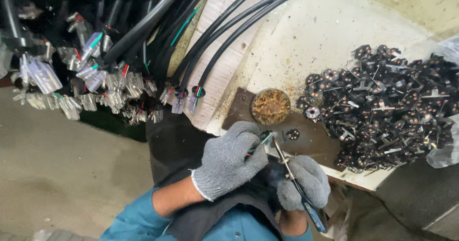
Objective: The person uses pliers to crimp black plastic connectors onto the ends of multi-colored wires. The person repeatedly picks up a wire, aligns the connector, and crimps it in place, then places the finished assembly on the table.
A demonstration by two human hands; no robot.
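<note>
Pinching a thin cable end (256, 144) with red and green wires, the left hand (229, 159) in a grey knit glove is clenched around it just below the edge of the table (306, 40). The right hand (303, 181), gloved the same way, has its grip closed on a soldering iron (291, 174) with a blue handle. The iron's long axis runs up and to the left from that hand, so its tip meets the cable end right beside the left fingertips; the left hand is the nearer one to that joint. Just above the tip a small black part (292, 134) lies on a brown plate (315, 140), near a round tin of brownish paste (270, 106). A heap of black parts (382, 107) lies to the right, well apart from both hands, and bundled black cables (119, 54) hang at upper left
</note>
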